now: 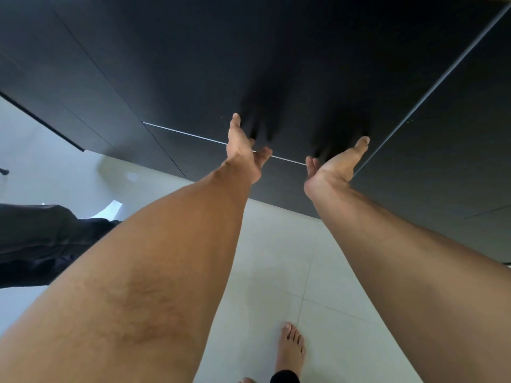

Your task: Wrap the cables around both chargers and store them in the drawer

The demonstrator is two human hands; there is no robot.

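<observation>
A dark drawer front fills the upper frame — flush, handleless, likely stiff, best gripped at its lower edge. Left hand and right hand press there, fingers hidden (grip unclear). Chargers and cables are out of sight.

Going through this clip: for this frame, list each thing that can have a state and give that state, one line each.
Drawer front: dark panel, looks shut or nearly so; a thin bright seam along its lower edge.
Left hand: palm up, fingers at that edge, holding nothing visible.
Right hand: same, palm up at the edge.
Chargers and cables: not in view.
</observation>
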